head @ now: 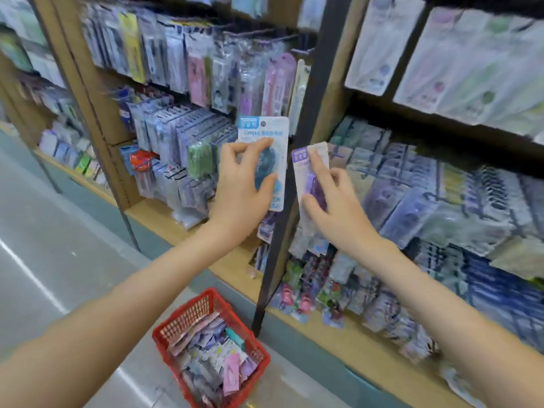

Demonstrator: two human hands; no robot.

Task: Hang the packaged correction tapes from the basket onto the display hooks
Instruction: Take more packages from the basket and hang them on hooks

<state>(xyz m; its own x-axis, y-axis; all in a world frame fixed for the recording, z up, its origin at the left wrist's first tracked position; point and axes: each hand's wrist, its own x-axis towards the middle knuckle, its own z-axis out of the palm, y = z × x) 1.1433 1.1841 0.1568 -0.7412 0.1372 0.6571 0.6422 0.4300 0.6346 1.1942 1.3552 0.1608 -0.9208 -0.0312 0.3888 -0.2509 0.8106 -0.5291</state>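
Since hooks on the rack [97, 119] are too blurred to pick out, hang one pack at a time, hole square to hook | left hand [241, 184] pinches blue pack [263, 131] | right hand [329, 198] pinches purple pack [303, 178], both before the rack's black post [312, 107] | basket [188, 315] on floor, more packs inside

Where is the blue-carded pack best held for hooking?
Pinch the blue-carded pack at its lower half, around the blister, coming from below as the left hand does. The card stands upright with its hang hole at the top, so that end probably should stay free.
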